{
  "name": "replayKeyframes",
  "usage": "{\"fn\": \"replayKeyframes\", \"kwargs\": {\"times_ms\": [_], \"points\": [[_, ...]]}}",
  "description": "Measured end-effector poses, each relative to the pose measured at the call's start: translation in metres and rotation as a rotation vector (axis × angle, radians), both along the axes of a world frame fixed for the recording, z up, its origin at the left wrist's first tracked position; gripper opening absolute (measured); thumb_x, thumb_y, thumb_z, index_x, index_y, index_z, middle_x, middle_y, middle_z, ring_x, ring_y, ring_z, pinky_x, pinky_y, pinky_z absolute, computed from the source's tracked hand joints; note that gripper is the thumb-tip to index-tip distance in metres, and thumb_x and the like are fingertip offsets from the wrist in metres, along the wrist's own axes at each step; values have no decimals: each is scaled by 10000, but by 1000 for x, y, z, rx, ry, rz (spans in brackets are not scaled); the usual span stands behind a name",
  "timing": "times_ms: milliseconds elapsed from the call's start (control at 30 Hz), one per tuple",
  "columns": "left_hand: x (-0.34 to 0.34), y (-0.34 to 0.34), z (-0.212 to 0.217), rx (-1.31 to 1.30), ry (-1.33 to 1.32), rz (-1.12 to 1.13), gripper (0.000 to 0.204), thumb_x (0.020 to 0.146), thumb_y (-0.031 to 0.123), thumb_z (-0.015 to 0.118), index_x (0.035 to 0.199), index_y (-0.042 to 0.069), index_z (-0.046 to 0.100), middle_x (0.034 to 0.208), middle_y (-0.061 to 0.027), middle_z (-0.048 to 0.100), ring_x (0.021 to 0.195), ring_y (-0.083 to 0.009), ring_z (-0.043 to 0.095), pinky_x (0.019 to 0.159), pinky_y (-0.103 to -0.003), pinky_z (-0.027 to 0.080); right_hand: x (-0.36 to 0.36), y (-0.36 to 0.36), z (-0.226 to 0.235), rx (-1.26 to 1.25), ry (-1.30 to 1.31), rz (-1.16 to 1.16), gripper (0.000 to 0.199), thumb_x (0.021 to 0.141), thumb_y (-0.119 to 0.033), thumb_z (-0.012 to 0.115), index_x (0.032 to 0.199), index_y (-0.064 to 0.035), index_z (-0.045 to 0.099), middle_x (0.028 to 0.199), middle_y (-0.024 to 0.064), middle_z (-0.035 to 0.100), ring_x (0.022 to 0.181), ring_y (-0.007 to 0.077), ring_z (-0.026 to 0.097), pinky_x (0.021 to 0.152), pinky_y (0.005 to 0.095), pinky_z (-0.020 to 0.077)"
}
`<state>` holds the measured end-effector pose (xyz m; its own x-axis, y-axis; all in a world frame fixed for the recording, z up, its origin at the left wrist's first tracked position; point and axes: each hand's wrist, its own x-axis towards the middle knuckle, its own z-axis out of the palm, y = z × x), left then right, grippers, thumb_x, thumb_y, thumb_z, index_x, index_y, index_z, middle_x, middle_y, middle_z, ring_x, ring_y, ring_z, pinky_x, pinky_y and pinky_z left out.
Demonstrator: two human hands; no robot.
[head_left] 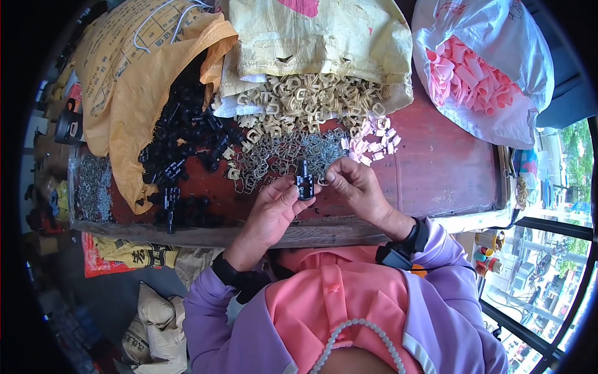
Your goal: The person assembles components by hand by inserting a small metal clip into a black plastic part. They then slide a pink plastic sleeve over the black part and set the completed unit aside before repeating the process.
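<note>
A small black plastic part [304, 179] is held upright between both hands above the red table [436, 168]. My left hand [272, 209] pinches its lower left side with thumb and fingers. My right hand [354, 187] grips it from the right, thumb near its top. Just beyond the hands lies a heap of thin grey metal wire clips [293, 156]. Beige plastic buckles [305, 96] spill from a yellow sack [324, 37] behind them. A few pink plastic pieces [372, 140] lie to the right of the clips.
Black plastic parts [180, 146] spill from an orange-yellow sack [124, 68] at left. More grey metal clips [94, 187] pile at the table's left end. A clear bag of pink pieces [473, 68] sits at back right. Sacks [156, 318] lie on the floor.
</note>
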<state>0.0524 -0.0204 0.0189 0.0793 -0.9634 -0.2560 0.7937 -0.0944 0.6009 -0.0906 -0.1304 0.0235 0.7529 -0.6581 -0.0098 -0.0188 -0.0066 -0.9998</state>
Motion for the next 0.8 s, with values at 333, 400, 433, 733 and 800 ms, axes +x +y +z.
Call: {"fn": "replayKeyframes", "kwargs": {"times_ms": [333, 400, 433, 733, 800], "points": [[4, -6, -7, -113, 58, -101, 300, 835, 188, 486, 1071, 4, 476, 1000, -139, 548, 963, -229, 525, 831, -334, 437, -7, -4, 8, 162, -79, 59, 139, 847, -150, 488, 835, -11, 479, 749, -2, 517, 684, 56, 463, 616, 193, 398], [5, -8, -7, -109, 69, -128, 304, 834, 191, 487, 1075, 6, 475, 1000, -140, 548, 963, -229, 524, 831, -335, 437, -7, -5, 12, 108, -42, 134, 135, 840, -144, 498, 818, -12, 479, 739, -1, 509, 682, 59, 461, 607, 198, 394], [5, -10, -5, -94, 74, -126, 280, 835, 178, 486, 1060, 13, 485, 990, -133, 553, 947, -228, 533, 823, -327, 441, -7, -6, 13, 82, -23, 173, 134, 837, -141, 504, 810, -12, 480, 734, 0, 505, 681, 61, 461, 603, 201, 392], [9, -15, -6, -9, 129, -116, 237, 831, 147, 496, 1038, 31, 501, 983, -112, 560, 875, -244, 567, 782, -301, 460, -1, -11, 27, -367, 120, 53, 80, 775, -68, 552, 779, -14, 493, 706, 74, 508, 626, 198, 522, 568, 274, 426], [8, -16, -7, -4, 105, -131, 249, 823, 147, 509, 1044, 34, 496, 1014, -119, 552, 904, -264, 559, 778, -307, 464, 2, -8, 32, -485, 120, 72, 81, 784, -82, 549, 773, -22, 495, 724, 66, 517, 650, 190, 528, 586, 304, 437]]}}
